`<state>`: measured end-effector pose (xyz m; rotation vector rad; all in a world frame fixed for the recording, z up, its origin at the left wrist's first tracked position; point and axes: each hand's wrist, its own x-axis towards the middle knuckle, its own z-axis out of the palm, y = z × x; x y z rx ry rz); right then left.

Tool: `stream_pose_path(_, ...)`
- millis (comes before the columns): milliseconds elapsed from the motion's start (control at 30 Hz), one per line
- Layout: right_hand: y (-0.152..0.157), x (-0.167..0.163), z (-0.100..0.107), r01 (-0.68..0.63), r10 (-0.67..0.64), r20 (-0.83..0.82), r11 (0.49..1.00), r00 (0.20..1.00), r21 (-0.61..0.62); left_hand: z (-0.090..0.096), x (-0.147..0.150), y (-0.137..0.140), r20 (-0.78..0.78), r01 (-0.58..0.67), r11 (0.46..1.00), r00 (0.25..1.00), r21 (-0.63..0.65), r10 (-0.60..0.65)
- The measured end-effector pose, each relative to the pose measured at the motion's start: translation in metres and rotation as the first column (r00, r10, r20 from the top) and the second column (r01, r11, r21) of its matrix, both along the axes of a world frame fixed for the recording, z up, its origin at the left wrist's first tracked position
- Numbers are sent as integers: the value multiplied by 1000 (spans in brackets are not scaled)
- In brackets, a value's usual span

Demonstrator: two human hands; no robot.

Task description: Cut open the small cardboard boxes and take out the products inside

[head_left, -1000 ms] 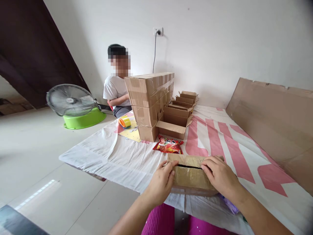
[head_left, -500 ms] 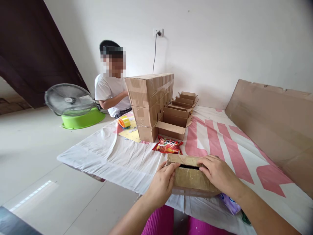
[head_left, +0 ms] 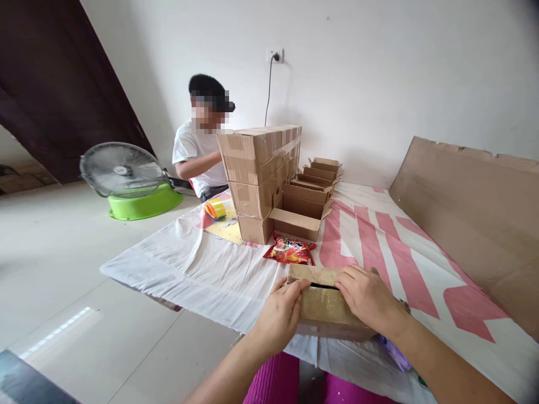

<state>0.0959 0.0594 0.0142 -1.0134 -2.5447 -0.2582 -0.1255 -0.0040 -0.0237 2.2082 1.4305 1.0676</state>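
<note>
A small cardboard box (head_left: pixel 326 306) with brown tape over its top lies at the near edge of the cloth-covered table. Between its two top flaps runs a narrow dark gap. My left hand (head_left: pixel 284 311) grips the left end, fingers bent over the top at that end of the gap. Across the right part of the top lies my right hand (head_left: pixel 365 292), its fingers curled onto the flap edges at the gap. Just beyond the box is a red snack packet (head_left: pixel 290 249). A purple packet (head_left: pixel 394 353) shows partly beneath my right forearm.
Stacked taped boxes (head_left: pixel 256 174) stand mid-table, beside a row of open boxes (head_left: pixel 301 207). A large cardboard sheet (head_left: pixel 471 219) leans at right. Behind the stack sits another person (head_left: pixel 197 151). A fan (head_left: pixel 122 170) rests over a green basin (head_left: pixel 145 203) on the floor.
My right hand has shifted slightly left along the box top, and the dark gap looks narrower. My left hand stays put. The other person's head has turned and lowered.
</note>
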Motion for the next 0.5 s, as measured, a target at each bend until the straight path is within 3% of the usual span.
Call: stream_pose_path(500, 6, -7, 1, 162, -148, 211, 985, 966, -54, -2, 2, 4, -18, -26, 999, 999, 31, 26)
